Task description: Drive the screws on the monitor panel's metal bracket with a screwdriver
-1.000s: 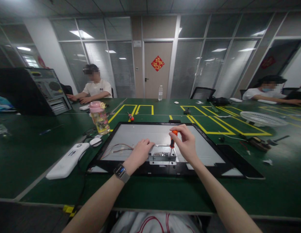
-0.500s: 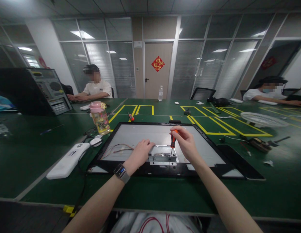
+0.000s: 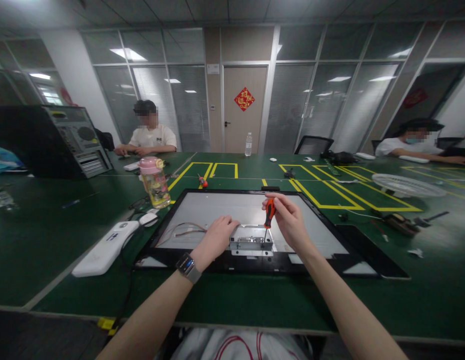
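Observation:
An orange-and-black screwdriver (image 3: 270, 212) is pinched in my right hand (image 3: 291, 220). It leans slightly, its shaft pointing down at the right end of a silver metal bracket (image 3: 251, 245). My left hand (image 3: 217, 236), with a watch on the wrist, grips the left end of that bracket; its fingertips are partly hidden. Beneath both hands a flat display panel (image 3: 194, 207), grey with a black frame, lies on the green table. Thin wires (image 3: 185, 227) run over the panel to the left of the bracket. The screw under the screwdriver tip is too small to make out.
A long white device (image 3: 104, 249) with a cable and a pink-lidded bottle (image 3: 154, 182) stand on the left. Farther left is an open computer case (image 3: 52, 140). A black flat piece (image 3: 373, 250) lies by the panel's right edge. Two people sit across the table.
The screwdriver handle tilts a little more, and my right hand's fingers have shifted around it. My left hand stays on the bracket. The person at the back left has moved slightly right.

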Demonstrator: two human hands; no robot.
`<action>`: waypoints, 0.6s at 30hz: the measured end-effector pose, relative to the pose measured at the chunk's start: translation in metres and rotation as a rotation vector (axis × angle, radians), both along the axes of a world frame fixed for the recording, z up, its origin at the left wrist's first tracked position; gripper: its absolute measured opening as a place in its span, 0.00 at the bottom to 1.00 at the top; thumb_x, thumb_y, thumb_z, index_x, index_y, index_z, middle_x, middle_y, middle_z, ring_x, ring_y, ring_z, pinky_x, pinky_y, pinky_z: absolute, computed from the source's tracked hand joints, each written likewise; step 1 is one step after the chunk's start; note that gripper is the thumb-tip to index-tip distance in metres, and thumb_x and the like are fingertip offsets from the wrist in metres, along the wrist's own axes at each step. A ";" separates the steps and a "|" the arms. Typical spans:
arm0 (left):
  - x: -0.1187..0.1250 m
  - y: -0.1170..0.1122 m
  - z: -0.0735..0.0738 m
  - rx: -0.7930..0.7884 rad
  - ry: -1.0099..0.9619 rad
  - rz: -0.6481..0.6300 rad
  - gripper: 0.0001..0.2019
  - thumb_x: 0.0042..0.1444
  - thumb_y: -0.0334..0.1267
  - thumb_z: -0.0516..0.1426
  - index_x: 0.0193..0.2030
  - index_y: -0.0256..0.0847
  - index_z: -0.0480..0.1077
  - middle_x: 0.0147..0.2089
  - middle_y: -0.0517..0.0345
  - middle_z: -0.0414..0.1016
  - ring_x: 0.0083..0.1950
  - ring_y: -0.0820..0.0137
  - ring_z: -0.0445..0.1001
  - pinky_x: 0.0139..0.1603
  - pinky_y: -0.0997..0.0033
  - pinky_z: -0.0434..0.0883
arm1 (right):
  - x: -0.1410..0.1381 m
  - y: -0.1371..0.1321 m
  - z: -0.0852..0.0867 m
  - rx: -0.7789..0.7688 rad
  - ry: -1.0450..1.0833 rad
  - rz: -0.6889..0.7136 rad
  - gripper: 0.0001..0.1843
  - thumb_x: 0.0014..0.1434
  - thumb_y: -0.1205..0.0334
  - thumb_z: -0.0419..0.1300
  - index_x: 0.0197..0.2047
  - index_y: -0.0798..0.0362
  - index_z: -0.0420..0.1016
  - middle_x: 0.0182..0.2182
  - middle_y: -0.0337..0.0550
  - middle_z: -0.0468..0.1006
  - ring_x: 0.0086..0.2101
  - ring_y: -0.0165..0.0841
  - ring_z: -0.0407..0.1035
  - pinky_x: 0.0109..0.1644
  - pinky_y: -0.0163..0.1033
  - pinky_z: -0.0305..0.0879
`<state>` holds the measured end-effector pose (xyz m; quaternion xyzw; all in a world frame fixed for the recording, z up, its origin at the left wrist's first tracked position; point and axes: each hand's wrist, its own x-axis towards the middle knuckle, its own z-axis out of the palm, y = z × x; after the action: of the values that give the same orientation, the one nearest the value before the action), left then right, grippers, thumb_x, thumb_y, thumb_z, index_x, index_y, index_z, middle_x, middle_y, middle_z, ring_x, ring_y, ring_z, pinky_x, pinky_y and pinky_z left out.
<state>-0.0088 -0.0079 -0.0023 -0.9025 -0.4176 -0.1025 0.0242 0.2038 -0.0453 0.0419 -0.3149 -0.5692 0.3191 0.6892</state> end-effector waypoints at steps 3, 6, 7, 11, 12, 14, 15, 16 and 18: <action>0.000 0.000 0.001 0.005 0.010 0.006 0.25 0.60 0.18 0.47 0.59 0.41 0.67 0.51 0.49 0.70 0.52 0.62 0.67 0.54 0.63 0.67 | -0.001 -0.001 0.003 0.004 0.002 0.028 0.12 0.63 0.50 0.60 0.40 0.48 0.80 0.30 0.43 0.80 0.33 0.36 0.75 0.40 0.44 0.73; 0.000 0.000 0.000 0.010 0.013 0.004 0.25 0.59 0.18 0.47 0.59 0.41 0.68 0.51 0.50 0.71 0.51 0.62 0.68 0.54 0.63 0.67 | -0.002 -0.002 0.003 -0.001 -0.022 -0.019 0.10 0.58 0.50 0.65 0.34 0.48 0.79 0.30 0.41 0.78 0.33 0.35 0.74 0.37 0.40 0.72; 0.000 0.000 0.000 0.013 0.009 0.001 0.25 0.59 0.18 0.47 0.59 0.41 0.68 0.51 0.50 0.71 0.52 0.62 0.68 0.54 0.63 0.67 | -0.002 -0.002 0.003 -0.008 -0.028 -0.024 0.10 0.57 0.50 0.66 0.34 0.48 0.79 0.30 0.40 0.78 0.32 0.34 0.73 0.36 0.40 0.71; 0.000 0.000 0.000 0.025 0.001 0.001 0.26 0.58 0.18 0.47 0.59 0.42 0.68 0.51 0.50 0.70 0.52 0.61 0.68 0.53 0.63 0.67 | -0.002 -0.001 0.002 -0.014 -0.032 0.034 0.13 0.62 0.49 0.61 0.43 0.47 0.78 0.31 0.42 0.80 0.32 0.35 0.75 0.40 0.44 0.73; 0.000 -0.001 0.000 0.023 0.004 0.005 0.26 0.58 0.18 0.47 0.59 0.42 0.68 0.51 0.50 0.70 0.52 0.61 0.68 0.53 0.63 0.67 | -0.002 -0.001 0.002 -0.010 -0.031 0.049 0.13 0.63 0.49 0.59 0.44 0.48 0.78 0.32 0.42 0.80 0.32 0.36 0.76 0.42 0.46 0.73; 0.000 -0.001 0.001 0.011 0.014 0.015 0.26 0.58 0.18 0.47 0.59 0.42 0.68 0.51 0.50 0.70 0.52 0.62 0.68 0.53 0.63 0.67 | -0.001 0.000 0.002 -0.001 -0.030 0.066 0.14 0.65 0.49 0.58 0.44 0.48 0.77 0.33 0.44 0.81 0.34 0.37 0.76 0.45 0.49 0.74; 0.000 -0.001 0.002 0.006 0.017 0.017 0.25 0.58 0.18 0.47 0.59 0.42 0.68 0.51 0.50 0.70 0.52 0.62 0.68 0.53 0.63 0.67 | -0.001 0.000 0.003 0.001 -0.030 0.074 0.14 0.65 0.50 0.57 0.43 0.49 0.78 0.33 0.44 0.81 0.35 0.38 0.77 0.46 0.49 0.73; 0.000 -0.001 0.002 0.005 0.018 0.017 0.25 0.58 0.18 0.47 0.59 0.42 0.68 0.51 0.50 0.70 0.52 0.62 0.67 0.53 0.63 0.67 | -0.001 0.000 0.002 0.002 -0.026 0.085 0.14 0.65 0.50 0.57 0.43 0.49 0.78 0.33 0.44 0.81 0.36 0.38 0.77 0.47 0.49 0.73; 0.001 -0.001 0.002 0.005 0.018 0.015 0.25 0.59 0.18 0.47 0.59 0.41 0.68 0.51 0.49 0.71 0.52 0.61 0.67 0.53 0.62 0.67 | -0.001 0.001 0.002 0.003 -0.013 0.113 0.13 0.65 0.51 0.57 0.44 0.49 0.78 0.34 0.45 0.82 0.37 0.39 0.77 0.47 0.50 0.73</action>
<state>-0.0079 -0.0088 0.0001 -0.9002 -0.4239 -0.0950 0.0310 0.2027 -0.0446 0.0437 -0.2831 -0.5911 0.3547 0.6668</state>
